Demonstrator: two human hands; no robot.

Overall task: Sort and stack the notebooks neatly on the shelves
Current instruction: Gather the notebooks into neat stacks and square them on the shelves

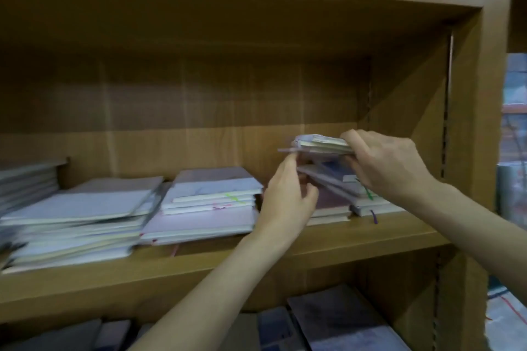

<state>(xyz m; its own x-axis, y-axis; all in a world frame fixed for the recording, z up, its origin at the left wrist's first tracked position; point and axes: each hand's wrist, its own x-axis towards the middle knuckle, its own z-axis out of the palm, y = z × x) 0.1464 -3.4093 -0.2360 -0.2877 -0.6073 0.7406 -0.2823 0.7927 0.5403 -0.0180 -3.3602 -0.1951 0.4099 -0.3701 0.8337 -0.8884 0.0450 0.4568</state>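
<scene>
Both grips are at work at the right end of the wooden middle shelf (356, 245): the right hand (390, 165) pinches a small bundle of thin pale-covered notebooks (322, 145), thumb beneath and fingers curled over the top, holding it lifted above the pile below. The left hand (288, 196) reaches up beside it, fingers loosely bent, its fingertip touching the bundle's left edge; it seems to steady rather than hold, though motion blur makes that hard to judge.

Under the lifted bundle sits a crooked heap of purple and grey notebooks (336, 196), several tilted and fanned out of line. That heap looks like the part in hand and is not yet squared.

To the left, a middle stack of lilac and white notebooks (211, 202) lies fairly even, with coloured ribbon markers trailing out. Further left, a broad stack of larger pale blue-grey notebooks (77, 222) is splayed at its edges and would still want straightening. Dark-covered books (342, 322) lie on the shelf below, their order unclear.

I'd judge the job roughly midway: piles grouped, neatness still owed.
</scene>
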